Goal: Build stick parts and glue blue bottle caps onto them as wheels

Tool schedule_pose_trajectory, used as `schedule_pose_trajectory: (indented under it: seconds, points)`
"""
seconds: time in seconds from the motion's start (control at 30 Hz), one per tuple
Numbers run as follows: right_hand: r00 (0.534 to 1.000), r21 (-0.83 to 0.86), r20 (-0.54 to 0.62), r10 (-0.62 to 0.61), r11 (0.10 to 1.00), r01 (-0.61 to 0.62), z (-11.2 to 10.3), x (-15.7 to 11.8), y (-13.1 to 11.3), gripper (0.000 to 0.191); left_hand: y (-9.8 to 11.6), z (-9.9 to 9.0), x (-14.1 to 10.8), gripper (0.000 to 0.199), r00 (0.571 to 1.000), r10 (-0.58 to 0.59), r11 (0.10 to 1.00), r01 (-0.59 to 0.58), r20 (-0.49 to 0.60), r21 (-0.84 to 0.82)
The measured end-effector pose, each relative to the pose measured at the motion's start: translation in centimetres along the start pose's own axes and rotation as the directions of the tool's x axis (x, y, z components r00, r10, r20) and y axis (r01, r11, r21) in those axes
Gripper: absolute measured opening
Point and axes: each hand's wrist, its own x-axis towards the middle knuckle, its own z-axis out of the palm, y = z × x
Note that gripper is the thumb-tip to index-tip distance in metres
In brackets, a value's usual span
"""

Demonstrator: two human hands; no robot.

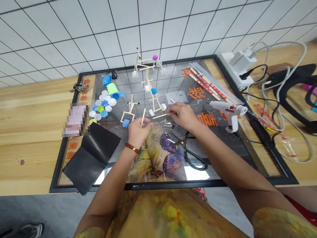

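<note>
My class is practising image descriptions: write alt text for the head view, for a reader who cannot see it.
A left hand holds a thin pale wooden stick and a right hand pinches another, above a black-framed glass panel. Around them are wooden stick models, colourful round plastic caps, black-handled scissors and a white glue gun.

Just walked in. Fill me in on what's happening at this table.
Someone is working with small wooden sticks over a glass-topped table. The left hand holds one short stick upright, while the fingertips of the right hand are at the end of another stick. Stick structures stand just beyond, the tallest with coloured balls on it. A white glue gun stands to the right, and black-handled scissors lie nearby.
</note>
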Motion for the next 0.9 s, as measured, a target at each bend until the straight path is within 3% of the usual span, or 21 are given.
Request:
schedule_pose_trajectory:
  seconds: [0.3, 0.63, 0.77, 0.9]
  points:
    - [0.997, 0.067, -0.063, -0.034, 0.997, 0.038, 0.0, 0.2, -0.4, 0.021, 0.1, 1.1, 2.0, 0.021, 0.994, -0.112, 0.993, 0.112, 0.000, -0.025]
    - [0.997, 0.082, -0.071, -0.030, 0.996, 0.036, 0.3, 0.4, -0.1, 0.023, 0.0, 1.7, 2.4, 0.014, 0.999, -0.047, 0.999, 0.047, 0.013, -0.021]
    - [0.996, 0.159, -0.078, 0.040, 0.987, -0.027, 0.4, 0.4, -0.3, 0.019, 0.2, 1.8, 2.5, 0.011, 0.999, -0.033, 0.999, 0.032, -0.014, -0.025]
    - [0.980, 0.350, -0.082, 0.180, 0.926, -0.141, 0.7, 0.4, -0.7, 0.015, 0.5, 1.9, 2.3, 0.010, 0.999, -0.027, 0.999, 0.025, -0.034, -0.034]
